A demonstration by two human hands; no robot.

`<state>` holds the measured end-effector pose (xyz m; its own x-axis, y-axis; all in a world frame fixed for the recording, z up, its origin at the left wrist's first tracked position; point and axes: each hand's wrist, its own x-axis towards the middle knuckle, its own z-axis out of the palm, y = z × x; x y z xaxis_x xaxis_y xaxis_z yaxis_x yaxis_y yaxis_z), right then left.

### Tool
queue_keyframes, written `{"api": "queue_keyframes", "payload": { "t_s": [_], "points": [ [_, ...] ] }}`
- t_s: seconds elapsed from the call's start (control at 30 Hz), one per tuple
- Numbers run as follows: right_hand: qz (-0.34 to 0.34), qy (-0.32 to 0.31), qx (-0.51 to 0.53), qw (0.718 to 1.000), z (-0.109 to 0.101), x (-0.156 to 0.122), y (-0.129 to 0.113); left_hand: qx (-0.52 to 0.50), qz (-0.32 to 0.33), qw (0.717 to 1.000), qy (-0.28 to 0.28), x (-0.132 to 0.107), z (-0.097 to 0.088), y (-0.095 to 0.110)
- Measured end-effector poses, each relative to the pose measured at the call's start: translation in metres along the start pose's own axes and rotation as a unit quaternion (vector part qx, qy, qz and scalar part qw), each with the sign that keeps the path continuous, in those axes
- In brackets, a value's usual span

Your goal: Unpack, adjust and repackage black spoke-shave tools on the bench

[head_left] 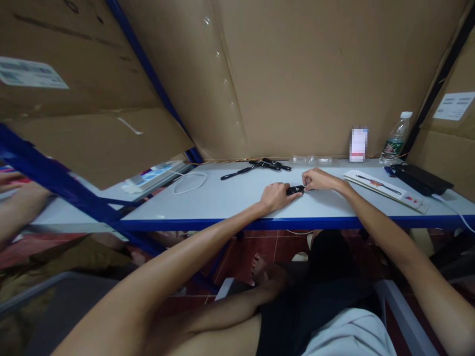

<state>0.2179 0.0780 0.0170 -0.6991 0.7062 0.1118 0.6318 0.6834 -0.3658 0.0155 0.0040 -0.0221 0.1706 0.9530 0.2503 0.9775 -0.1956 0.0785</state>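
Observation:
A small black piece with white print (295, 190) lies at the table's surface between my two hands. My left hand (275, 197) is closed on its left end, with the thumb stretched along its near side. At the right end, the curled fingers of my right hand (314, 179) pinch it; the fingertips are partly hidden. Behind my hands, several black long-handled tools (272, 164) lie in a loose group. To the right of my right hand is a flat white package (386, 190) with a picture of a black-handled tool.
A blurred phone-like screen (358, 144) and a water bottle (395, 141) stand at the back right. Near them are a black case (421, 179) and clear plastic pieces (311, 160). A white cable (190, 182) loops at left. Cardboard walls (297, 79) enclose the table. Another person's arm (22, 202) shows far left.

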Motion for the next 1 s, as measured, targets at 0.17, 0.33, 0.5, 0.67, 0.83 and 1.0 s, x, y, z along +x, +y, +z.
{"api": "queue_keyframes", "payload": {
  "t_s": [0.17, 0.33, 0.5, 0.67, 0.83, 1.0],
  "points": [
    [0.005, 0.012, -0.007, 1.0, 0.003, 0.004, 0.003, 0.002, -0.001, 1.0, -0.003, 0.0, -0.001, 0.001],
    [-0.028, 0.029, 0.101, 0.994, 0.003, 0.005, 0.001, -0.002, -0.002, 1.0, -0.006, 0.0, -0.002, 0.001],
    [-0.047, 0.01, 0.208, 0.977, 0.006, 0.004, -0.01, -0.011, -0.001, 1.0, -0.005, 0.0, 0.0, 0.0],
    [-0.07, -0.001, 0.212, 0.975, 0.011, 0.008, -0.007, -0.014, 0.003, 1.0, 0.002, 0.001, 0.002, -0.001],
    [-0.066, 0.036, 0.173, 0.982, 0.018, 0.012, -0.006, -0.013, 0.001, 1.0, 0.001, 0.0, 0.001, -0.001],
    [-0.055, 0.033, 0.212, 0.975, 0.022, 0.011, -0.013, -0.008, -0.001, 1.0, -0.001, 0.0, 0.001, -0.001]
  ]
}}
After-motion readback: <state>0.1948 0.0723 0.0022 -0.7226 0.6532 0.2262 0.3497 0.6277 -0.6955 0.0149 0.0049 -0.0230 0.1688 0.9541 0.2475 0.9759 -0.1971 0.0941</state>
